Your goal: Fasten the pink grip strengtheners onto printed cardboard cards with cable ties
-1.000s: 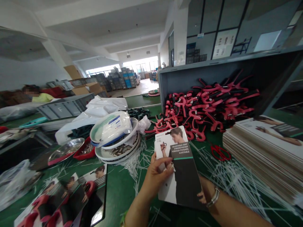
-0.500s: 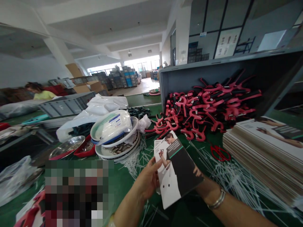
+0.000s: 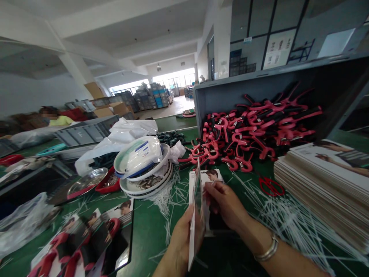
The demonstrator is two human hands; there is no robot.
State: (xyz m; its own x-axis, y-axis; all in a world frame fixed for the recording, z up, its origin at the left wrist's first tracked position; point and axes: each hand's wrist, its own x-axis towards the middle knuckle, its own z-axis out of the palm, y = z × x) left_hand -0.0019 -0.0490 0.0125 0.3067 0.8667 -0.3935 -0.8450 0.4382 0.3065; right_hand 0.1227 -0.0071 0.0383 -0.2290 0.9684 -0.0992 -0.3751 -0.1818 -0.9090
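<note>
Tabletop [image 3: 150,231] beneath clamp-filled bin [image 3: 276,73]

The left hand [image 3: 183,232] grips; the right hand's [image 3: 223,200] fingers pinch.

Left hand [image 3: 181,235] partly hidden, card stack [image 3: 319,192] cut off

Factory packing floor
Green worktable [image 3: 151,231] with a grey crate [image 3: 276,82] of red grips [image 3: 248,127], stacked printed cards [image 3: 319,184], piled bins [image 3: 155,96] beyond
</note>
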